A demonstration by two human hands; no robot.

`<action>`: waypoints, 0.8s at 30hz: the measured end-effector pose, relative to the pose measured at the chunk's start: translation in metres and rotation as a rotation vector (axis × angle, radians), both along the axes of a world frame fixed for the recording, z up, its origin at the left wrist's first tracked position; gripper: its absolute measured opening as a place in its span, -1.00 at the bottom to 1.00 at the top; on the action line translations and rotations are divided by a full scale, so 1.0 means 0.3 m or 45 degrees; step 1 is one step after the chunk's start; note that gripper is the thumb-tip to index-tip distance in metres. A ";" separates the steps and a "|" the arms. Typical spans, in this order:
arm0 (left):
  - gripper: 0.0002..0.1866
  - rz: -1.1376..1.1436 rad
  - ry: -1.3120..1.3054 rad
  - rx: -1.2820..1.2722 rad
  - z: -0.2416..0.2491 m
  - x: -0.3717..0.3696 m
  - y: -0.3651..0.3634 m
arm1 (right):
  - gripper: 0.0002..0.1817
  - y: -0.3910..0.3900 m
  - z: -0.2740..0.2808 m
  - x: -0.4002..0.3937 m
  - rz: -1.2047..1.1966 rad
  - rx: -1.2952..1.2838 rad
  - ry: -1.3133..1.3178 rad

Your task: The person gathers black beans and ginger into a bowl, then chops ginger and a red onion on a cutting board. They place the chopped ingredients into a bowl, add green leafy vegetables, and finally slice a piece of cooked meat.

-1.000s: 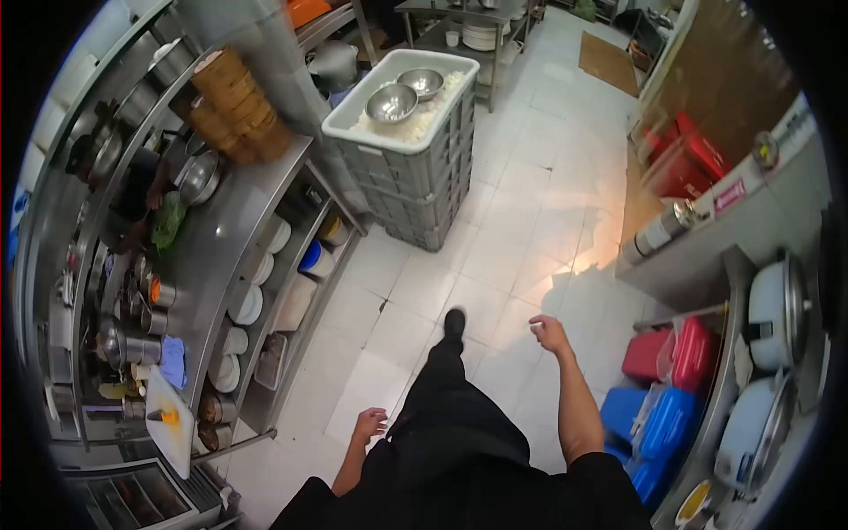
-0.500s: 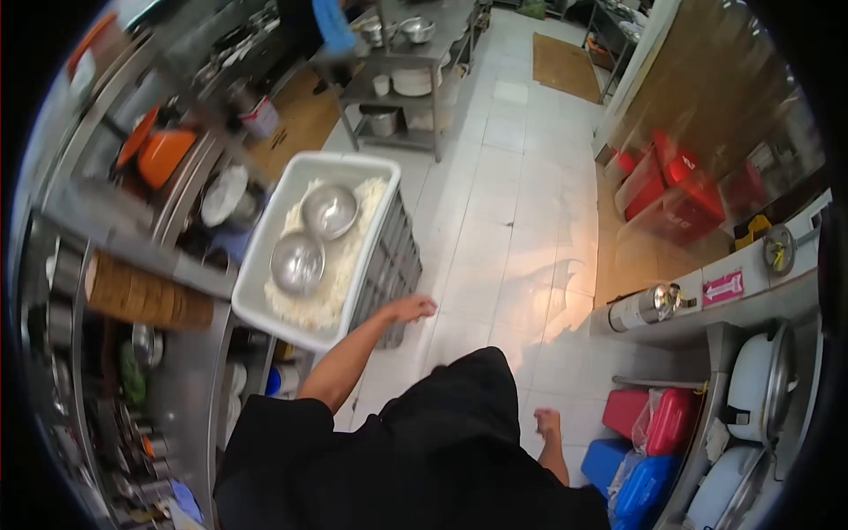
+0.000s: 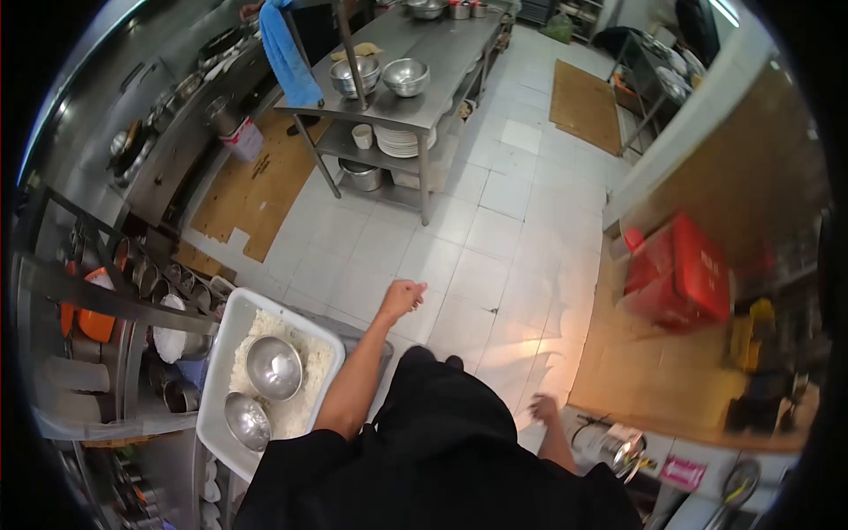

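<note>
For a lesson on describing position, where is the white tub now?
In the head view, the white tub stands at lower left, beside the person's left forearm, with two metal bowls in it.

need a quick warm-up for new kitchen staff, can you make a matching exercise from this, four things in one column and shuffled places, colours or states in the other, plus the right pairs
Column one
1. Tub
2. Towel
3. Plates
4. Cardboard

Column two
A. Stacked under the table top
B. Lying flat on the floor
C. With two metal bowls in it
D. Blue and hanging

Right pairs: 1-C, 2-D, 3-A, 4-B
</note>
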State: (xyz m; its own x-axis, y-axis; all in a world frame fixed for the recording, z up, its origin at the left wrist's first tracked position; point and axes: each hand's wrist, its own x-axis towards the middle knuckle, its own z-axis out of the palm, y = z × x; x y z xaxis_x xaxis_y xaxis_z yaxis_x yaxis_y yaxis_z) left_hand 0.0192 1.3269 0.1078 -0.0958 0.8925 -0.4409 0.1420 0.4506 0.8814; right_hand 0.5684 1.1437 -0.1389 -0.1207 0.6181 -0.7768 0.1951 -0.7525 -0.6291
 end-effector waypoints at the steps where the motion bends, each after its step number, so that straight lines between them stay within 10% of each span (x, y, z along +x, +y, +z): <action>1: -0.63 0.091 0.046 0.028 -0.002 -0.048 0.080 | -0.69 0.241 0.122 0.037 -0.258 0.007 0.073; 9: -0.76 0.315 0.443 0.522 0.141 -0.406 0.977 | -0.75 1.409 0.765 -0.153 -0.434 0.722 -0.466; 16: -0.46 0.774 0.074 0.269 0.210 -0.600 1.677 | -0.72 1.248 0.401 -0.415 -0.223 -0.125 -0.246; 17: -0.41 0.841 0.074 0.175 0.207 -0.609 1.728 | -0.71 1.149 0.130 -0.314 0.619 0.145 -0.502; 18: -0.34 0.916 0.073 0.098 0.221 -0.626 1.786 | -0.71 1.125 0.082 -0.302 0.784 0.134 -0.499; 20: -0.43 0.720 0.935 0.155 0.172 -0.680 1.829 | -0.72 1.149 0.110 -0.345 0.735 -0.079 -0.443; 24: -0.66 0.573 1.196 0.079 0.259 -0.740 1.793 | -0.72 1.433 0.074 -0.274 0.758 -0.197 -0.291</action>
